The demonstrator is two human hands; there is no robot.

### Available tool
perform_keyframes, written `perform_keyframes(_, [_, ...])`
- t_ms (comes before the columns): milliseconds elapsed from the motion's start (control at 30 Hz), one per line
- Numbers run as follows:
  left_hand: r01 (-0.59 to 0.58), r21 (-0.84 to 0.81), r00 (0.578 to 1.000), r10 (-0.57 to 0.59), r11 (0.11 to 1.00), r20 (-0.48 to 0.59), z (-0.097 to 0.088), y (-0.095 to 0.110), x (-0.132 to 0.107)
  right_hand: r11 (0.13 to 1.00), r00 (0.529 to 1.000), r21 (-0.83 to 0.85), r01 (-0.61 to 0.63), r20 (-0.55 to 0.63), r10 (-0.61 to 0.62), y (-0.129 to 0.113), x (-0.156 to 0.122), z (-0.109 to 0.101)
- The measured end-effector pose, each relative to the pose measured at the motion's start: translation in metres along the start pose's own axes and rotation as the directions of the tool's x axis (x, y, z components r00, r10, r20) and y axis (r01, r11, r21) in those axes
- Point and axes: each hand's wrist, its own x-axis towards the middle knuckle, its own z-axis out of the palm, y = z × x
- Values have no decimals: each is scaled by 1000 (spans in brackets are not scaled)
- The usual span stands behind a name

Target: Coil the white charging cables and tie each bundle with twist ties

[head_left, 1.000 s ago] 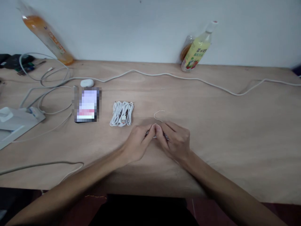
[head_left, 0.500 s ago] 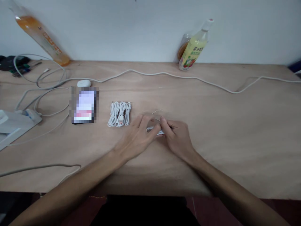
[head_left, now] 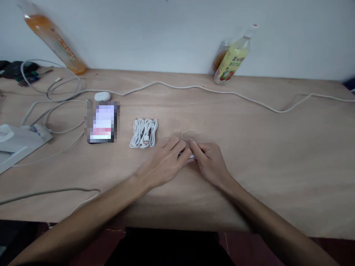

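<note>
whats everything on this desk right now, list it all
small cable: 1, white, under both hands' fingertips
thin wire loop: 1, pale, just behind the hands
coiled cable bundle: 1, white, left of the hands
phone: 1, dark, left of the bundle
small oval case: 1, white, behind the phone
long cable: 1, white, across the table's back
loose cables: several, white and grey, back left
orange bottle: 1, orange, leaning on the wall, back left
yellow bottle: 1, yellow, white cap, back right
table: 1, light wood, under everything
left hand: 1, bare, fingertips on the small cable
right hand: 1, bare, pinching the small cable
</note>
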Motion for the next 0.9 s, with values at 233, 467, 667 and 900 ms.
perform_keyframes(233, [69,-101,998,-70,992,-4,3,1,-2,982,978,-49,182,-90,-186,-1,-2,0])
perform_keyframes(467, [188,-386,982,-169,903,83,3,7,-4,856,859,-270,440,-149,-489,3,-1,-2])
perform_keyframes(667, [295,-713,949,-282,636,142,-7,6,0,735,772,-361,574,-61,-632,8,2,-11])
perform_keyframes(900, [480,-793,866,-344,375,362,-15,8,4,750,802,-364,553,-12,-597,7,7,-14])
